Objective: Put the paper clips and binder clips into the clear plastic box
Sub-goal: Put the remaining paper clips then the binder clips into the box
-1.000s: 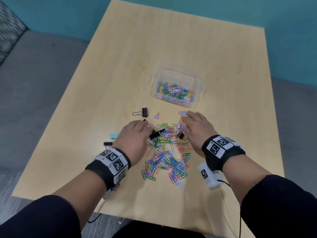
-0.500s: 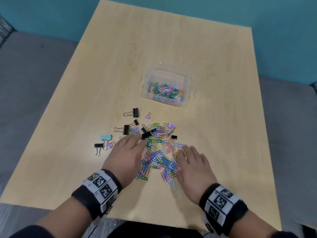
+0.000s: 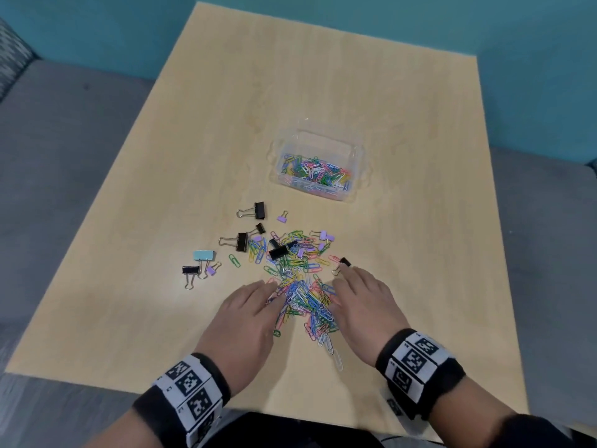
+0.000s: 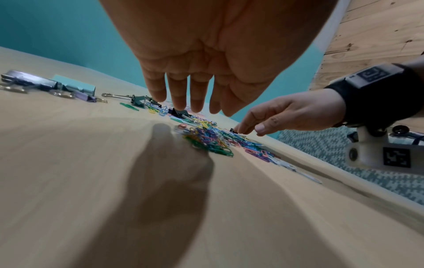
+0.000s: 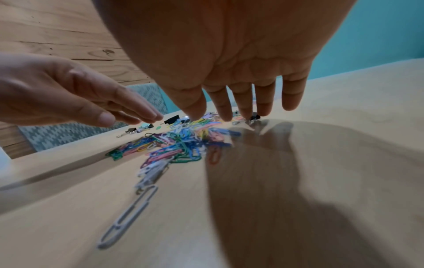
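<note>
Coloured paper clips (image 3: 302, 292) heaped near half-filled clear plastic box (image 3: 355, 156).

left hand (image 3: 240, 321) covers the near left edge of the clip pile (image 3: 300, 286); right hand (image 3: 363, 305) covers its right edge. what lies under either palm: hidden. right fingertips (image 5: 249, 113) reach a small black binder clip (image 3: 345, 261); contact too blurred to tell. head view cuts both forearms at the bottom edge. both wrist views crop their own palm at the top, and the near table (image 4: 91, 199) smears with blur. box (image 3: 318, 147) beyond the hands: contents too small to count, walls barely traceable. in the left wrist view the box is screened by fingers (image 4: 181, 90).
</note>
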Demonstrator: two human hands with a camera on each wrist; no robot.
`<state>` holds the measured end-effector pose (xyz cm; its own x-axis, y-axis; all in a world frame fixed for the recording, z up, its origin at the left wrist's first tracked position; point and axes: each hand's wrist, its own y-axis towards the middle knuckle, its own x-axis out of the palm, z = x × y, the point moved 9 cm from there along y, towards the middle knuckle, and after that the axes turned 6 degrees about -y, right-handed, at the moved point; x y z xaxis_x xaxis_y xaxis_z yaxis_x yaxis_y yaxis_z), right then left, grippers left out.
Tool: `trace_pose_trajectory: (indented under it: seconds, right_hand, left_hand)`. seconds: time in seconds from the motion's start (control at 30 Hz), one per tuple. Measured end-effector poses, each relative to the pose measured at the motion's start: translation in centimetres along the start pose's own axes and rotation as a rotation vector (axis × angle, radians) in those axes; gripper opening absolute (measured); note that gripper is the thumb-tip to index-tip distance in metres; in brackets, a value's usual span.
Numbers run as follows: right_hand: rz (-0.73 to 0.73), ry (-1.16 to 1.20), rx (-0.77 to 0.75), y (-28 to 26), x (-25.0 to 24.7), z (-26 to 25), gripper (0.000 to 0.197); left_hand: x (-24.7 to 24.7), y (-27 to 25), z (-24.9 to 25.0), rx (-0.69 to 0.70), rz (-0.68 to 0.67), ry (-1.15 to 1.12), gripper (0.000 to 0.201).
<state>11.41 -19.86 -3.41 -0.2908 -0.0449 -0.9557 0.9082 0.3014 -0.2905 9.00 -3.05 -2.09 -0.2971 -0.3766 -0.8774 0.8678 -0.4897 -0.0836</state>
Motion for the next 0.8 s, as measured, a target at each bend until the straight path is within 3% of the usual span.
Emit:
trace_pose_trajectory:
  seconds: [0.13, 0.2, 0.4, 0.57, 0.67, 0.8]
  right_hand:
    - [0.064, 0.112, 0.058, -0.6, -0.4, 2.3, 0.03]
    - [0.074, 0.155, 0.103, -0.6, -0.3, 3.4, 0.038]
    - [0.083, 0.005, 0.058, 3.2, -1.2, 3.8, 0.051]
    - [0.018, -0.186, -0.079, 5.6, -1.5, 3.3, 0.028]
    - [0.056, -0.215, -0.165, 5.7, -2.0, 2.6, 0.011]
    - [0.034, -0.225, -0.151, 5.4, -2.2, 3.2, 0.012]
  left_hand:
    - [0.1, -0.4, -0.4, -0.01, -0.001, -0.004, 0.045]
    - [0.2, -0.5, -0.7, -0.022, -0.009, -0.008, 0.045]
    - [0.5, -0.4, -0.5, -0.029, -0.04, -0.008, 0.045]
    - [0.4, -0.6, -0.7, -0.058, -0.056, -0.008, 0.045]
    - [0.3, -0.9, -1.0, -0.079, -0.057, -0.021, 0.046]
    - [0.4, -1.5, -1.4, -0.091, -0.06, -0.027, 0.044]
